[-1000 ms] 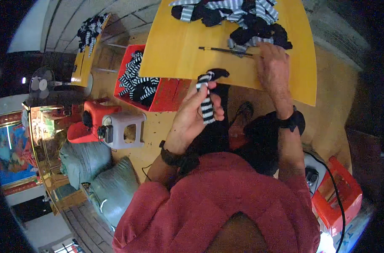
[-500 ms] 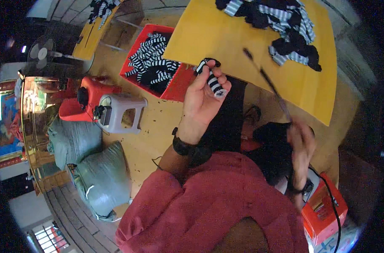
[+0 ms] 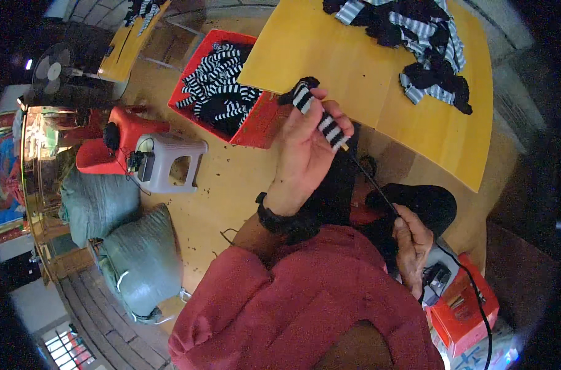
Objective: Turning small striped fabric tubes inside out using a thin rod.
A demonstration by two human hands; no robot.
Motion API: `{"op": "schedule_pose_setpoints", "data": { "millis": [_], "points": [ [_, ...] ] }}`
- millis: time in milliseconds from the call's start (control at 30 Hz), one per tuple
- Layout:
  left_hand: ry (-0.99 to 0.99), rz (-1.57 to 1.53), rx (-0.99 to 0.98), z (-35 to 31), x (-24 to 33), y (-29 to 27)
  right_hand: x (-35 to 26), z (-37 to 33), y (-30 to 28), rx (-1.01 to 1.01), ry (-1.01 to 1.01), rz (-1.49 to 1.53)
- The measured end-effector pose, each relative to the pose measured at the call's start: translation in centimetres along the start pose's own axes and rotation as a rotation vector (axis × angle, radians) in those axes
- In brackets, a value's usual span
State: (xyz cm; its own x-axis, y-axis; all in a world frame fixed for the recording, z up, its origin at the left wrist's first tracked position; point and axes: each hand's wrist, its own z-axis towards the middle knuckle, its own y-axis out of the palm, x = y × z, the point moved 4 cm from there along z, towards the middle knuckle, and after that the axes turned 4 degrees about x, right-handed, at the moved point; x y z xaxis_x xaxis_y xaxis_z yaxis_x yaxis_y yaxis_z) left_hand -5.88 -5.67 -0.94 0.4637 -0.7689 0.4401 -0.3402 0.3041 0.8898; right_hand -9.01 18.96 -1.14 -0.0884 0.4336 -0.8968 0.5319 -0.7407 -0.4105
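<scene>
My left hand [image 3: 305, 151], palm up with its fingers curled, is closed around a black-and-white striped knitted tube [image 3: 332, 131]. A black end of the knit flops out past the thumb and index finger. Lower on the right, my right hand [image 3: 412, 243] grips a thin dark rod [image 3: 376, 187] between thumb and fingers. The rod slants up to the left, and its far tip meets the lower open end of the tube; how far inside it reaches is hidden. Both hands are in front of the near edge of a yellow table [image 3: 317, 55].
More striped and black knitted pieces [image 3: 423, 37] lie piled on the table. A red crate [image 3: 263, 128] full of similar pieces stands left of it. Further left are a grey stool [image 3: 169, 159], a red chair [image 3: 117, 142] and green sacks [image 3: 142, 256]. A black cable [image 3: 481, 296] crosses a red box [image 3: 465, 314] at right.
My right hand has swung down and left, bringing the rod from above the table to the tube's lower end. The left hand has shifted slightly right with the knit.
</scene>
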Motion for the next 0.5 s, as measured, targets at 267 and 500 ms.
{"op": "schedule_pose_setpoints", "data": {
  "millis": [267, 500],
  "points": [
    [0.073, 0.157, 0.016, -1.8, -1.9, 0.3, -0.3, 0.0, 1.7, 0.024, 0.040, 0.087],
    [0.050, 0.128, 0.044, -2.1, -3.3, 1.2, 0.6, -0.5, 1.6, 0.045, 0.053, 0.057]
  ]
}}
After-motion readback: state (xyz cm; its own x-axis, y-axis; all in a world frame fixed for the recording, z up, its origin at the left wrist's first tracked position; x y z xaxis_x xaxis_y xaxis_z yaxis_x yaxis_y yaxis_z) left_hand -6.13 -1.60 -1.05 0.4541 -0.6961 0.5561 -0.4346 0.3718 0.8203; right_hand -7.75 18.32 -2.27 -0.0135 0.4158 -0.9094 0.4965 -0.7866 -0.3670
